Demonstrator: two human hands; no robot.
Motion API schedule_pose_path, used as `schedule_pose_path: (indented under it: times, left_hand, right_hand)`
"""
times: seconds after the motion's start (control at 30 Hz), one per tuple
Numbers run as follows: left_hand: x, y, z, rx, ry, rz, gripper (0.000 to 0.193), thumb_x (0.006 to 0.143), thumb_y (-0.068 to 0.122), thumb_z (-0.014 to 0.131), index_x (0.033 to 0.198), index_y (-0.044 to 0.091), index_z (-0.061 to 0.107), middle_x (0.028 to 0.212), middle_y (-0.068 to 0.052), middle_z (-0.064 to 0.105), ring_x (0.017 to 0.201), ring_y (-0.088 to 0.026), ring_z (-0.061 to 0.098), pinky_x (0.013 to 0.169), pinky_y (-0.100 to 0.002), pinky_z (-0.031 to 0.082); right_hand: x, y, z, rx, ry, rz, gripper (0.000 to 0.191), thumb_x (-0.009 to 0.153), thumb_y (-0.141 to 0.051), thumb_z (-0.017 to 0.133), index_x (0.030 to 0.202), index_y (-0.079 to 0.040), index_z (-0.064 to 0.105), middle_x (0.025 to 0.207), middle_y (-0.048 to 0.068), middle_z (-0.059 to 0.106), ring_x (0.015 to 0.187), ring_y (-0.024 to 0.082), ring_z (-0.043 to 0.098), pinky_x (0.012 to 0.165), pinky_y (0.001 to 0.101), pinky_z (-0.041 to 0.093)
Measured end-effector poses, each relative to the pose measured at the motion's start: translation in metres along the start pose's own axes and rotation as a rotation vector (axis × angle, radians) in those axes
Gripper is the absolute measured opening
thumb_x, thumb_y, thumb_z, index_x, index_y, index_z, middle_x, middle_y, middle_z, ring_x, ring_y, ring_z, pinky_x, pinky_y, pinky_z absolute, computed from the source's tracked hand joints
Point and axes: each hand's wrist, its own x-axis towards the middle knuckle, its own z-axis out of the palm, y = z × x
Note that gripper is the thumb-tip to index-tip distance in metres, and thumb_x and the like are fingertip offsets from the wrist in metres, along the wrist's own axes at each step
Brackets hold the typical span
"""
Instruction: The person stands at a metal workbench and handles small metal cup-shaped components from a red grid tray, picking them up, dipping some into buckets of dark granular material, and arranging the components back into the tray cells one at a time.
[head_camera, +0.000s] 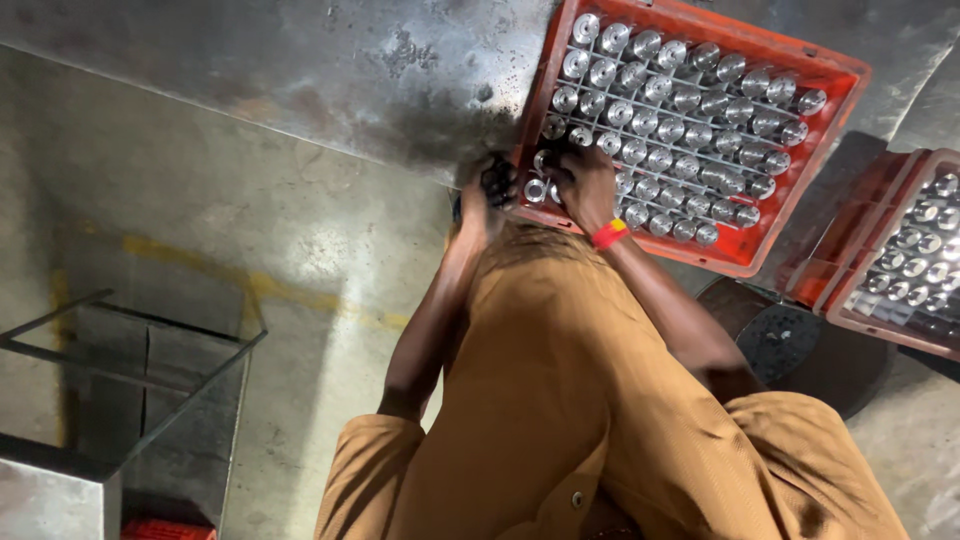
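Second red crate (885, 250), metal frame (130, 350), round dark stool (790, 340)

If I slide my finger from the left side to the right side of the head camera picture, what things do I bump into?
Dark metal frame stand → left hand gripping a small dark object → right hand with a red and yellow wristband → big red plastic crate of shiny metal cylinders → second red crate of similar metal parts.
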Motion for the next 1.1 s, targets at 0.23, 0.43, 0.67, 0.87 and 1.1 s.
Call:
schedule_pose_path:
  times: [0.23, 0.43, 0.67, 0.87, 1.1]
  left_hand:
    - [0.003, -0.004, 0.003, 0.153, 0.085, 0.054, 0.024, 0.106, 0.035, 0.059, 0.094, 0.014, 0.057, 0.075, -0.001, 0.058, 0.054, -0.011, 0.051, 0.042, -0.024, 0.035]
    - [0.018, -0.023, 0.027, 0.478, 0.209, 0.322, 0.023, 0.106, 0.029, 0.051, 0.109, 0.009, 0.062, 0.075, 0.0, 0.058, 0.053, -0.011, 0.05, 0.042, -0.028, 0.04]
    - [0.029, -0.034, 0.027, 0.662, 0.138, 0.39, 0.032, 0.112, 0.029, 0.042, 0.119, 0.007, 0.064, 0.086, 0.002, 0.063, 0.068, -0.007, 0.055, 0.057, -0.028, 0.047]
    - [0.027, -0.013, 0.018, 0.142, 0.046, 0.053, 0.033, 0.109, 0.037, 0.049, 0.1, 0.009, 0.063, 0.069, -0.001, 0.056, 0.048, -0.012, 0.045, 0.04, -0.026, 0.032]
    - [0.021, 0.0, 0.014, -0.037, -0.137, 0.065, 0.031, 0.109, 0.038, 0.049, 0.101, 0.01, 0.062, 0.073, -0.002, 0.055, 0.051, -0.013, 0.046, 0.041, -0.026, 0.033]
  right_hand:
    - [0.018, -0.003, 0.006, 0.12, 0.018, 0.154, 0.014, 0.09, -0.013, 0.075, 0.102, -0.009, 0.08, 0.092, 0.016, 0.075, 0.081, 0.032, 0.07, 0.074, 0.0437, 0.055]
    - [-0.001, -0.018, -0.006, 0.461, 0.025, 0.23, 0.024, 0.089, -0.01, 0.079, 0.112, -0.003, 0.075, 0.098, 0.015, 0.076, 0.084, 0.027, 0.072, 0.076, 0.0379, 0.057]
    - [-0.007, -0.024, -0.003, 0.502, 0.022, 0.352, 0.022, 0.088, -0.009, 0.08, 0.109, -0.004, 0.075, 0.098, 0.007, 0.077, 0.081, 0.011, 0.071, 0.071, 0.0284, 0.057]
    - [0.005, 0.011, -0.005, 0.891, 0.157, 0.341, 0.03, 0.098, -0.002, 0.07, 0.128, -0.005, 0.071, 0.113, 0.005, 0.073, 0.1, 0.007, 0.068, 0.087, 0.0253, 0.056]
    - [0.022, 0.02, -0.012, 0.313, 0.111, 0.239, 0.027, 0.09, -0.003, 0.075, 0.116, -0.002, 0.067, 0.102, 0.011, 0.075, 0.093, 0.026, 0.072, 0.079, 0.0375, 0.056]
